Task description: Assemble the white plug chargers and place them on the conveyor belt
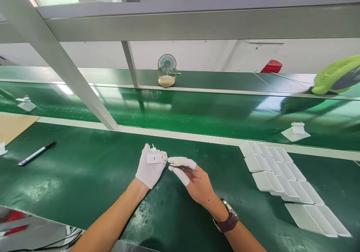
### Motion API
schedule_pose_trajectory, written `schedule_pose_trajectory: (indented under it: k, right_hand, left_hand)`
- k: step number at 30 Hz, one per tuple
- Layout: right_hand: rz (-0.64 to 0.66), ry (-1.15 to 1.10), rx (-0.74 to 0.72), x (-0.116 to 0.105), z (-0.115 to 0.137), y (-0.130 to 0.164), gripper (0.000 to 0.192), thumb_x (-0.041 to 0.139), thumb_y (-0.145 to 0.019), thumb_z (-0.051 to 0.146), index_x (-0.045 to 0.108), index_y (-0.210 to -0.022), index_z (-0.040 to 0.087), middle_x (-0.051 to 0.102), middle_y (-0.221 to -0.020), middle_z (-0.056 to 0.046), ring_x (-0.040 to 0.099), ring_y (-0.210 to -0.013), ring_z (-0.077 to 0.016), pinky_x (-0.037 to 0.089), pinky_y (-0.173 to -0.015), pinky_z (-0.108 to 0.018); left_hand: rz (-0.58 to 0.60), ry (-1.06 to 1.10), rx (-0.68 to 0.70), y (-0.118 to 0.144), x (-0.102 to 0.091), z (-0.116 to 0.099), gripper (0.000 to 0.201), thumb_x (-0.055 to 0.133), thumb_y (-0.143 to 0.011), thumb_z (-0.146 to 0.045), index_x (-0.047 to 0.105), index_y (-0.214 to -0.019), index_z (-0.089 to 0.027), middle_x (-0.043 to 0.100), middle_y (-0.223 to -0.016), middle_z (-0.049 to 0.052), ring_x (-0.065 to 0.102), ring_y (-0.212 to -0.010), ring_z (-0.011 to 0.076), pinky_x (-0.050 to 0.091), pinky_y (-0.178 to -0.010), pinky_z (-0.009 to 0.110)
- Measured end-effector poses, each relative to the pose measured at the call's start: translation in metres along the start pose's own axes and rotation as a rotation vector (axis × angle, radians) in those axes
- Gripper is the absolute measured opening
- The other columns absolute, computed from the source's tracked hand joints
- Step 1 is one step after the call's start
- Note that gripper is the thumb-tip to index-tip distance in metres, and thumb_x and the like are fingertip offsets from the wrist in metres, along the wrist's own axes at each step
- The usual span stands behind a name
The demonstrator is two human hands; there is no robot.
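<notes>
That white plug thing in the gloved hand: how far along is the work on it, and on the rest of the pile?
Done, it seems: two white pieces sit on the conveyor belt, one on the left, one on the right. In hand: the left hand holds a white adapter, and the right hand points tweezers at its side. Left: rows of white shells lie waiting on the green table, it seems.

Viewpoint: you wore the camera on your head.
Direction: it faced forward and down across the glossy green workbench surface (84,177).
Nearness: your forearms sat close, the small round desk fan (167,70) far.
</notes>
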State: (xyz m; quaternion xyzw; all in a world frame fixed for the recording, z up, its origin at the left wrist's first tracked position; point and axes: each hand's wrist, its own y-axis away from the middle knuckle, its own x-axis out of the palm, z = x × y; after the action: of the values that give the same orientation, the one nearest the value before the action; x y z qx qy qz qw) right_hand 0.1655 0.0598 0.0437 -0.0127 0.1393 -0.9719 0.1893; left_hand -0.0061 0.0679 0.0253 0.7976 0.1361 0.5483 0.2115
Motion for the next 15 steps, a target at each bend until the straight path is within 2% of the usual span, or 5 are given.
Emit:
schedule_pose_trajectory:
  k: [2, 5, 9, 15]
  right_hand:
    - [0.026, 0.065, -0.024, 0.002, -0.002, 0.001, 0.017, 0.059, -0.096, 0.027, 0.070, -0.109, 0.028, 0.074, -0.109, -0.005, 0.071, -0.102, -0.0205, 0.060, -0.093, -0.039]
    - [0.090, 0.140, -0.099, 0.001, -0.004, 0.001, 0.020, 0.056, -0.097, 0.023, 0.070, -0.109, 0.029, 0.071, -0.119, -0.006, 0.068, -0.109, -0.0213, 0.059, -0.095, -0.040]
    - [0.071, 0.195, -0.175, 0.000, -0.010, 0.002, 0.021, 0.056, -0.097, 0.019, 0.069, -0.110, 0.030, 0.068, -0.123, -0.007, 0.060, -0.123, -0.0225, 0.055, -0.100, -0.042]
    - [0.056, 0.225, -0.202, 0.002, -0.022, 0.003, 0.023, 0.055, -0.098, 0.018, 0.065, -0.116, 0.030, 0.066, -0.128, -0.008, 0.058, -0.127, -0.0228, 0.057, -0.099, -0.042]
  left_hand:
    - [0.030, -0.037, -0.005, 0.002, 0.001, 0.001, 0.039, 0.050, -0.097, -0.048, 0.060, -0.076, -0.015, 0.064, -0.071, 0.005, 0.065, -0.066, 0.0158, 0.056, -0.057, 0.027]
    - [0.073, -0.089, -0.014, 0.005, 0.003, 0.002, 0.041, 0.052, -0.095, -0.051, 0.060, -0.075, -0.016, 0.065, -0.070, 0.005, 0.065, -0.065, 0.0166, 0.056, -0.058, 0.029]
    - [0.098, -0.082, -0.066, 0.008, 0.003, 0.003, 0.044, 0.049, -0.096, -0.052, 0.061, -0.075, -0.015, 0.067, -0.071, 0.006, 0.066, -0.066, 0.0167, 0.057, -0.063, 0.030]
    - [0.068, -0.009, -0.067, 0.008, 0.003, 0.004, 0.039, 0.048, -0.099, -0.044, 0.060, -0.075, -0.015, 0.065, -0.067, 0.004, 0.066, -0.064, 0.0161, 0.057, -0.062, 0.028]
